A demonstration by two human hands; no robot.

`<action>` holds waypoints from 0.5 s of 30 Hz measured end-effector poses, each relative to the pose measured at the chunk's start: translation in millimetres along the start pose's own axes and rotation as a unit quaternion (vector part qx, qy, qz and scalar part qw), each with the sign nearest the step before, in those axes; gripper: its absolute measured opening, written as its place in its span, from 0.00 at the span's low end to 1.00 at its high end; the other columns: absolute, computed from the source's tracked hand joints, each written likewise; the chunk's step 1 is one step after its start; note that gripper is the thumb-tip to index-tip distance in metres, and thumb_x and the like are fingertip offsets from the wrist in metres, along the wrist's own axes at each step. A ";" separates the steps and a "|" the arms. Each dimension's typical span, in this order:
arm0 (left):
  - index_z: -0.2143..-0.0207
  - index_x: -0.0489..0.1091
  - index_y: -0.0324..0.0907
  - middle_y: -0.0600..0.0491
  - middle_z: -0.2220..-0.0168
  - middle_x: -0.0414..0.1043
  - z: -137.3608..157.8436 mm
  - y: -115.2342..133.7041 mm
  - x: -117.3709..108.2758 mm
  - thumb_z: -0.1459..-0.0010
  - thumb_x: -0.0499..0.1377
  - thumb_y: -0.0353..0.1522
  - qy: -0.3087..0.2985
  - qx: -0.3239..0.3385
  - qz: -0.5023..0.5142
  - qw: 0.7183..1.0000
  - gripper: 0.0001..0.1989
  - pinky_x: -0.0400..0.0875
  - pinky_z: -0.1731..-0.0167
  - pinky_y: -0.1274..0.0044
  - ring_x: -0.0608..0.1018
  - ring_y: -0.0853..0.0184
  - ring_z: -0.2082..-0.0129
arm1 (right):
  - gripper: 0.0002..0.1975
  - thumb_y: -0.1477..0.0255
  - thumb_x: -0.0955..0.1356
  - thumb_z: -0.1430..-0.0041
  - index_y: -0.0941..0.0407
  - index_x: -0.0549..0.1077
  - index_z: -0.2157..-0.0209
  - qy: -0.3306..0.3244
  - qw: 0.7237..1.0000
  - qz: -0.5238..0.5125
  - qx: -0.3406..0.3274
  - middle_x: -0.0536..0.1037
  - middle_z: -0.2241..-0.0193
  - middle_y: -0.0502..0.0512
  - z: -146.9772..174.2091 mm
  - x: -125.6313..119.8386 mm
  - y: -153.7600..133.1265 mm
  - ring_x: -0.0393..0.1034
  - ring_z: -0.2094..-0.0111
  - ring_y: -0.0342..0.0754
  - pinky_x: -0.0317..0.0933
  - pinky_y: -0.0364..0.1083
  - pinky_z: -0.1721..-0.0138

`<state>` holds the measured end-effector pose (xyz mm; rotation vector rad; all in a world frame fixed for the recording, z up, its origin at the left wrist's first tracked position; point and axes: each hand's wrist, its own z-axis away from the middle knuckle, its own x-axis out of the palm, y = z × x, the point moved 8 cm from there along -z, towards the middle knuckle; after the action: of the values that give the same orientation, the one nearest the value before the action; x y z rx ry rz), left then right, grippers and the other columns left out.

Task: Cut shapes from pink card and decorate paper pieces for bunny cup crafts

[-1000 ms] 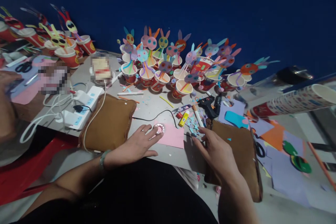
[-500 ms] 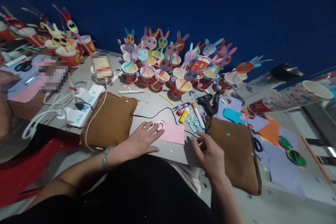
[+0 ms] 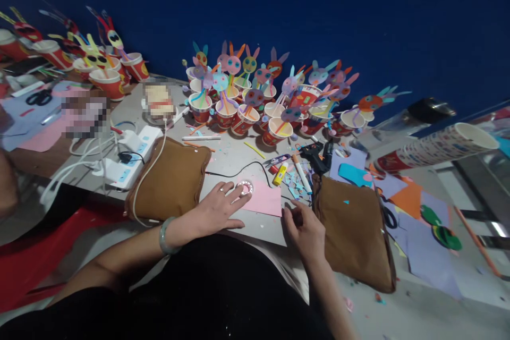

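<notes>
Near the front edge of the table [image 3: 255, 223], a white ring [image 3: 251, 186] lies on pink paper [image 3: 266, 198]. The left hand [image 3: 215, 210], open, touches the ring; the right hand [image 3: 308, 234], loosely open, seems empty. The paper looks light, bendable: best held by its edges.

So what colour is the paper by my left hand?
The paper is pink; it shows best in the head view.

A power strip [image 3: 142, 148] lies beside a brown cushion [image 3: 175, 180], a blue wall [image 3: 255, 0] behind.
</notes>
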<state>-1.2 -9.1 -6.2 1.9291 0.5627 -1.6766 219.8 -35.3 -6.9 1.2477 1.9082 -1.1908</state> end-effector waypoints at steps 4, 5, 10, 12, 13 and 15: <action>0.35 0.57 0.41 0.43 0.38 0.62 0.0 -0.1 -0.8 0.40 0.56 0.53 -0.002 0.000 -0.002 1.000 0.38 0.59 0.45 0.62 0.65 0.51 0.44 | 0.16 0.61 0.64 0.35 0.58 0.75 0.55 -0.013 1.000 0.010 -0.002 0.79 0.72 0.54 -2.5 1.4 -1.3 0.73 0.75 0.45 0.67 0.44 0.71; 0.35 0.57 0.41 0.43 0.38 0.62 0.0 -0.1 -0.7 0.39 0.56 0.53 -0.003 0.001 -0.002 1.000 0.38 0.58 0.45 0.62 0.65 0.51 0.44 | 0.16 0.61 0.64 0.35 0.58 0.75 0.56 -0.019 1.000 0.014 -0.001 0.78 0.73 0.54 -3.3 2.0 -2.0 0.73 0.74 0.46 0.66 0.44 0.71; 0.34 0.56 0.41 0.42 0.37 0.61 0.2 -0.2 1.0 0.39 0.56 0.53 -0.002 0.005 0.001 1.000 0.38 0.59 0.45 0.62 0.65 0.51 0.44 | 0.17 0.61 0.64 0.35 0.58 0.75 0.56 -0.034 0.999 0.023 0.000 0.78 0.73 0.53 -5.1 2.4 -4.3 0.73 0.73 0.46 0.66 0.44 0.71; 0.34 0.56 0.41 0.42 0.38 0.61 0.5 -0.6 1.5 0.39 0.56 0.53 -0.002 0.001 0.002 1.000 0.38 0.59 0.45 0.62 0.65 0.51 0.44 | 0.16 0.62 0.64 0.35 0.59 0.75 0.56 -0.030 0.999 0.022 -0.004 0.78 0.73 0.53 -5.0 2.3 -4.3 0.73 0.74 0.46 0.66 0.44 0.71; 0.34 0.56 0.42 0.42 0.37 0.61 0.6 -0.6 1.6 0.39 0.56 0.53 -0.002 0.000 0.002 1.000 0.38 0.59 0.45 0.62 0.65 0.51 0.44 | 0.16 0.62 0.64 0.35 0.59 0.75 0.56 -0.029 0.999 0.020 -0.007 0.78 0.73 0.53 -5.0 2.8 -4.4 0.73 0.74 0.46 0.67 0.44 0.71; 0.34 0.56 0.42 0.42 0.37 0.61 0.7 -0.5 1.4 0.39 0.56 0.53 -0.003 -0.001 0.005 1.000 0.38 0.59 0.44 0.61 0.65 0.51 0.43 | 0.16 0.62 0.65 0.35 0.59 0.75 0.56 -0.027 0.999 0.019 -0.009 0.78 0.73 0.54 -5.1 3.9 -5.3 0.73 0.74 0.46 0.67 0.44 0.71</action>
<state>-1.8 -9.3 -7.6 1.9206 0.5526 -1.6751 213.4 -30.0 -5.9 1.2242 1.8451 -1.1732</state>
